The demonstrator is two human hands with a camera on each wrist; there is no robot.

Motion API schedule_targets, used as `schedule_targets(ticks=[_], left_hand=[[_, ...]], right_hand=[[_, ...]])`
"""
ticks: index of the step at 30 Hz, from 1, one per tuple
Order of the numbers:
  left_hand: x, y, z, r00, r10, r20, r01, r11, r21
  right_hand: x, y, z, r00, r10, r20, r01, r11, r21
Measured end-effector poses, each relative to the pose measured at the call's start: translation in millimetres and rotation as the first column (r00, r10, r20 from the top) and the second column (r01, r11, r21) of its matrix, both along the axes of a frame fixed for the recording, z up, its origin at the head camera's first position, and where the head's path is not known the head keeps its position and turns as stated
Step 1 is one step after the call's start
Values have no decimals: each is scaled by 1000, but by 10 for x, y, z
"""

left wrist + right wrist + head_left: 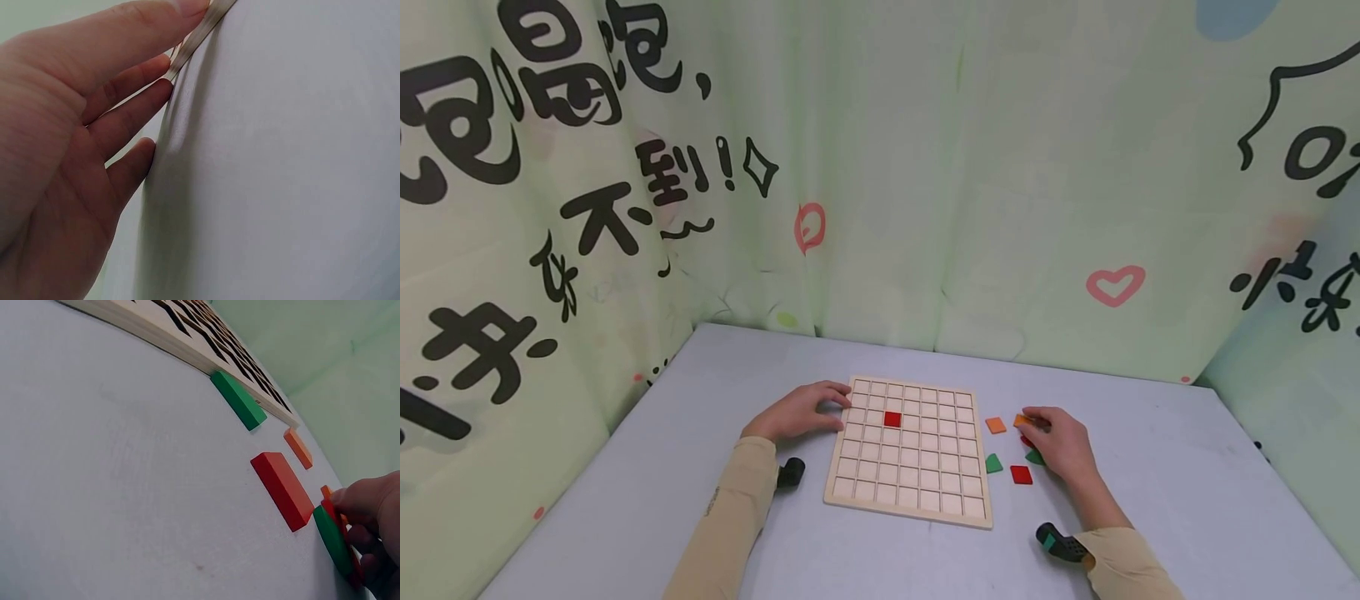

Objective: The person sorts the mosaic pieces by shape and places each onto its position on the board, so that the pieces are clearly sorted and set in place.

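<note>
A light wooden grid board (910,517) lies flat on the table, with one red square tile (892,419) in a cell of its upper part. My left hand (801,412) rests at the board's left edge, thumb and fingertips touching the frame; in the left wrist view its fingers (128,125) are spread along that edge. To the right of the board, my right hand (1063,442) pinches an orange tile (1021,420) between thumb and fingers. Under and beside these fingers lie a red tile (1026,441) and a green tile (332,540), both partly hidden.
Between the board and my right hand lie another orange tile (996,426), a green tile (994,463) close to the board's edge, and a red tile (1021,475). A printed curtain (880,208) hangs behind the pale table (647,500).
</note>
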State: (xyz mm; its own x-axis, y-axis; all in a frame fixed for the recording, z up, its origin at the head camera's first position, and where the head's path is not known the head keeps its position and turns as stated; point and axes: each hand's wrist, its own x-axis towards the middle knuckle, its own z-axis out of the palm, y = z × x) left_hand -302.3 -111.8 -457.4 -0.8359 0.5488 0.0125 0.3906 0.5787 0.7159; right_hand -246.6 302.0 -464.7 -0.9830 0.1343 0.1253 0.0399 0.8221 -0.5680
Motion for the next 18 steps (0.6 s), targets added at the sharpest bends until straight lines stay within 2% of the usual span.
schedule_targets(ticks=[18], left_hand=[[-16,-10,-25,1000,-11,-12,11,1000,3]], right_hand=[[-13,13,-11,1000,13,10,-12,1000,-5]])
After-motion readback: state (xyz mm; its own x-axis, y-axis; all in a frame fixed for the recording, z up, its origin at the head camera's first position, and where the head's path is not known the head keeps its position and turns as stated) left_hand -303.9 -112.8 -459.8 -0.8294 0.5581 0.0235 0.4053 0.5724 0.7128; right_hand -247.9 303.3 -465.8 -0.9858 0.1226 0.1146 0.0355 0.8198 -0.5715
